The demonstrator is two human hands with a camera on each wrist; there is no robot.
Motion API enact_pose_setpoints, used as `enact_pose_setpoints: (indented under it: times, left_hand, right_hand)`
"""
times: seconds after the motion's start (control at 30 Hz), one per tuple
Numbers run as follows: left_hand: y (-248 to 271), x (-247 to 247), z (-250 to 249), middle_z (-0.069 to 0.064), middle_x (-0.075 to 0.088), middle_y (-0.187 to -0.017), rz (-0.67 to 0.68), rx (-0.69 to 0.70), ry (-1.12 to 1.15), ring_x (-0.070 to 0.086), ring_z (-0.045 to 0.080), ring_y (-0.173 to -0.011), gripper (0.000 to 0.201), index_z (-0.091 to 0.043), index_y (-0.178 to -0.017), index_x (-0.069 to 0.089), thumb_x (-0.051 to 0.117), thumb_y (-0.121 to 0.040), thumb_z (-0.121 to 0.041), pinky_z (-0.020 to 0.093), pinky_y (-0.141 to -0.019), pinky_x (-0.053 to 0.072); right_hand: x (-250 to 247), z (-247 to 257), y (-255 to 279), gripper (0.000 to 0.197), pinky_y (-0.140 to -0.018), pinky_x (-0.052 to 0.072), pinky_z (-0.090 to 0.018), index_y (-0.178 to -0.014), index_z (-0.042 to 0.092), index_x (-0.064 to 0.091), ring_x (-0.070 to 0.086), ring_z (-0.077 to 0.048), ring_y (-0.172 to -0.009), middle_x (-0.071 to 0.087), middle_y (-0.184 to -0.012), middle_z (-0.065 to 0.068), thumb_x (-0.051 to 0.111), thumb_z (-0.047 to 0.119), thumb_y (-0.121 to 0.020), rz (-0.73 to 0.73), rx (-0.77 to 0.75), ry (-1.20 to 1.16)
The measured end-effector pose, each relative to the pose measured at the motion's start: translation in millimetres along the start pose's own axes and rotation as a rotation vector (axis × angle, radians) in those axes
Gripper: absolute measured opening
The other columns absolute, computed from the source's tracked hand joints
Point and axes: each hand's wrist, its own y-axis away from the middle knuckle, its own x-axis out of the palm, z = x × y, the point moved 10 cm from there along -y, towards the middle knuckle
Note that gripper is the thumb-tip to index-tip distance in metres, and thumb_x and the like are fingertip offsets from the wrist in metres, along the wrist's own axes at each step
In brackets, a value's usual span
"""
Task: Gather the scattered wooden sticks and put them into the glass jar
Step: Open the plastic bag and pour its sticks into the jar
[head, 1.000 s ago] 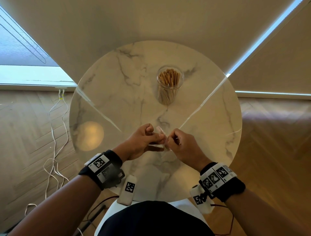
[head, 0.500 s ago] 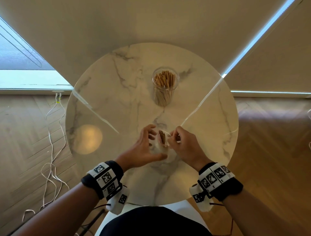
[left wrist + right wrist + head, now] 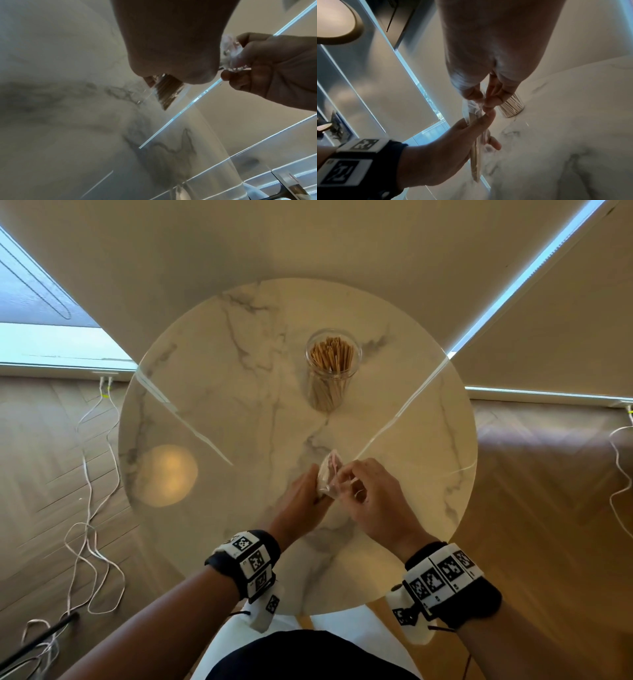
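Both grips on clear bag (image 3: 328, 478) of sticks (image 3: 169, 90): left hand (image 3: 301, 501) round body, right hand (image 3: 371, 501) pinching top; jar (image 3: 333, 369) at 12 o'clock on table (image 3: 212, 412).

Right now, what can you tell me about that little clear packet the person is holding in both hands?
The clear plastic packet is small, thin and crinkled, held above the near part of the marble table. It holds a bunch of slim wooden sticks lying side by side. The left hand grips its lower part, while the right hand pinches the crumpled top end. It stands roughly upright, well short of the glass jar.
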Motion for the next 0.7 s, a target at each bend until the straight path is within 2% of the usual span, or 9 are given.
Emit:
enact_pose_setpoints:
  times: [0.1,0.23,0.3,0.4,0.5,0.6,0.7]
  left_hand:
    - [1.1,-10.4,13.3,-0.003,0.06,-0.086,-0.071,-0.084,-0.015,0.05,0.009,-0.064,0.043,-0.015,-0.099,0.043,0.073,-0.092,-0.045,0.021,-0.054,0.038]
    - [9.5,-16.1,14.1,-0.002,0.058,-0.086,-0.094,-0.051,-0.032,0.049,0.009,-0.062,0.048,-0.018,-0.099,0.038,0.071,-0.089,-0.052,0.026,-0.055,0.038]
    - [14.0,-20.4,10.5,-0.007,0.052,-0.082,-0.114,-0.009,-0.046,0.045,0.006,-0.059,0.049,-0.018,-0.1,0.038,0.069,-0.09,-0.054,0.018,-0.053,0.035]
    - [21.0,-19.7,3.2,-0.012,0.047,-0.084,-0.095,0.08,-0.083,0.045,0.006,-0.058,0.048,-0.019,-0.103,0.037,0.06,-0.092,-0.06,0.016,-0.051,0.038]
    - [27.2,-14.2,3.5,-0.007,0.051,-0.091,-0.046,0.1,-0.15,0.05,0.006,-0.062,0.05,-0.018,-0.111,0.042,0.051,-0.096,-0.064,0.019,-0.052,0.042]
    - [31.0,-11.7,3.8,-0.002,0.054,-0.105,0.004,0.091,-0.184,0.056,0.009,-0.071,0.059,-0.015,-0.123,0.048,0.043,-0.097,-0.067,0.024,-0.06,0.052]
    - [33.2,-9.2,4.3,0.002,0.056,-0.114,0.063,0.103,-0.235,0.061,0.015,-0.082,0.063,-0.013,-0.13,0.051,0.039,-0.098,-0.066,0.032,-0.071,0.057]
  right_hand:
    - [-10.2,-4.2,-4.4,0.013,-0.069,0.057,-0.025,-0.093,0.016,0.073,0.065,-0.009,-0.073,0.068,-0.089,0.002,0.081,0.013,-0.084,-0.072,0.095,-0.042]
    - [-5.2,-18.0,-4.4,0.038,-0.071,0.056,-0.02,-0.097,0.02,0.074,0.067,-0.008,-0.075,0.071,-0.084,0.006,0.089,0.044,-0.072,0.025,0.353,-0.148]
    - [-2.8,-20.6,-5.1,0.045,-0.072,0.056,-0.017,-0.098,0.021,0.074,0.068,-0.005,-0.079,0.071,-0.086,0.008,0.09,0.051,-0.069,0.041,0.393,-0.142]
    - [1.3,-23.2,-7.3,0.046,-0.069,0.051,-0.009,-0.1,0.022,0.074,0.067,0.0,-0.08,0.072,-0.09,0.011,0.089,0.052,-0.068,0.029,0.402,-0.123]
    - [5.2,-23.3,-7.3,0.045,-0.065,0.046,-0.004,-0.101,0.024,0.071,0.066,-0.001,-0.088,0.069,-0.098,0.013,0.089,0.048,-0.068,0.009,0.416,-0.142]
    - [8.2,-21.7,-7.1,0.045,-0.067,0.048,-0.007,-0.103,0.027,0.065,0.066,-0.002,-0.093,0.068,-0.104,0.011,0.09,0.042,-0.068,-0.006,0.396,-0.151]
    - [8.9,-17.1,-10.1,0.065,-0.077,0.053,-0.017,-0.127,0.026,0.06,0.064,-0.004,-0.092,0.063,-0.118,0.012,0.089,0.042,-0.071,0.049,0.35,-0.124]
